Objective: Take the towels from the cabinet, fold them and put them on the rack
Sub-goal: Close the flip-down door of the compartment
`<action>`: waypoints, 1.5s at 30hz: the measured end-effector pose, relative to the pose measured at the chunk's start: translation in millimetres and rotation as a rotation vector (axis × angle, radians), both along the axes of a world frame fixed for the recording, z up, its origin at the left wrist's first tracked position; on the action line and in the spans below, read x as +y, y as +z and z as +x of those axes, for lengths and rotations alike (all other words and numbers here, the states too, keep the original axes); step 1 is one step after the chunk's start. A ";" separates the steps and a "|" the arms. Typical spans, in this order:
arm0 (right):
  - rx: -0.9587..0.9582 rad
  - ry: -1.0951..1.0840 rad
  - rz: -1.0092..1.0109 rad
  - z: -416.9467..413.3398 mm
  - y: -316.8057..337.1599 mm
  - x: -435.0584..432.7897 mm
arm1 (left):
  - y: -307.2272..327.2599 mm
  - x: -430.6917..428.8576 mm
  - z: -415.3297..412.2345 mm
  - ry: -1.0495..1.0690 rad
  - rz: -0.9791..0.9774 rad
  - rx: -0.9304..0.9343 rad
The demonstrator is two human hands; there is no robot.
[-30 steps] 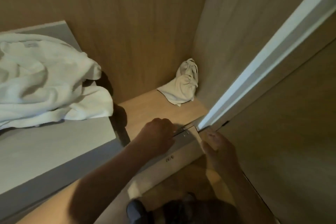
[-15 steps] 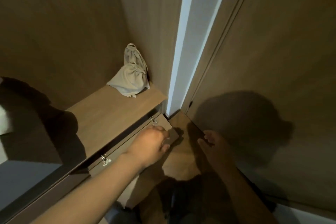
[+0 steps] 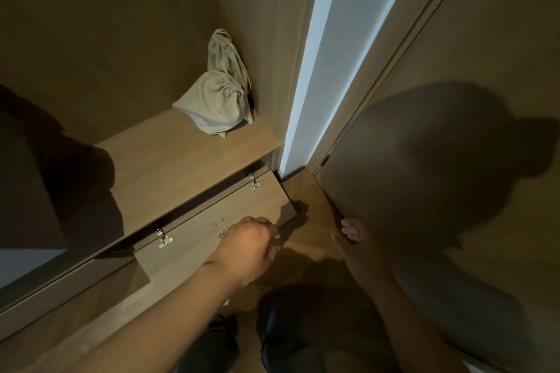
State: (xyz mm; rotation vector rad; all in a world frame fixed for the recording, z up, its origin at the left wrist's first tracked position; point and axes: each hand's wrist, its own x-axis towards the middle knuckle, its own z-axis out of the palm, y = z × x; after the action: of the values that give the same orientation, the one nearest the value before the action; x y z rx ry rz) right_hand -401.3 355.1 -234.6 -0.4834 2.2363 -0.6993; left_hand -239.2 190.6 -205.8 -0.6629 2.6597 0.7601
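Note:
No towel shows in the head view. A wooden flap door point(image 3: 194, 239) of the low cabinet, hinged along its top edge with two metal hinges point(image 3: 165, 241), is swung out and up from under the shelf point(image 3: 169, 166). My left hand point(image 3: 251, 248) grips the flap's free edge, fingers curled round it. The inside of the cabinet is hidden behind the flap. My right hand point(image 3: 353, 236) hangs to the right of the flap near the base of a tall wooden door point(image 3: 454, 106), fingers loosely bent and holding nothing.
A beige drawstring cloth bag point(image 3: 218, 100) leans in the shelf's back right corner. A lit vertical strip point(image 3: 333, 54) runs up beside the tall door. My dark shoes point(image 3: 281, 336) stand on the wooden floor below. A grey panel edge point(image 3: 18, 263) sits at far left.
The view swung right, so the white towels on the grey board left the frame. My left hand pulled the cabinet flap out and up; the gap under the shelf widened. My right hand stayed nearby.

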 end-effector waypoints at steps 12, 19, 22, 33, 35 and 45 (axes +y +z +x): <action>-0.027 0.199 0.031 27.3 -79.1 -63.6 | -82.7 -33.6 51.3 0.159 -0.017 -0.051; -0.006 0.363 0.084 35.9 -142.5 -79.0 | -146.5 -19.6 80.8 0.253 0.028 -0.140; -0.003 0.381 0.136 41.9 -175.9 -82.1 | -182.9 -15.1 92.0 0.255 0.033 -0.163; -0.048 0.339 0.208 86.4 -392.7 -84.9 | -410.2 -8.5 125.9 0.352 0.100 -0.182; -0.071 0.320 0.206 96.2 -432.4 -85.4 | -451.1 -9.0 139.1 0.327 0.153 -0.237; 0.004 0.433 0.224 119.3 -571.1 -103.2 | -585.5 -0.3 159.7 0.461 0.100 -0.049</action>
State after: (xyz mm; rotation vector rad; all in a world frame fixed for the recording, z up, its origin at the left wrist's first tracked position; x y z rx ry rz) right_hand -282.0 251.9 -805.6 -0.8192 2.0807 -0.2208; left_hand -79.5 190.3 -791.3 -1.2714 2.4277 0.9682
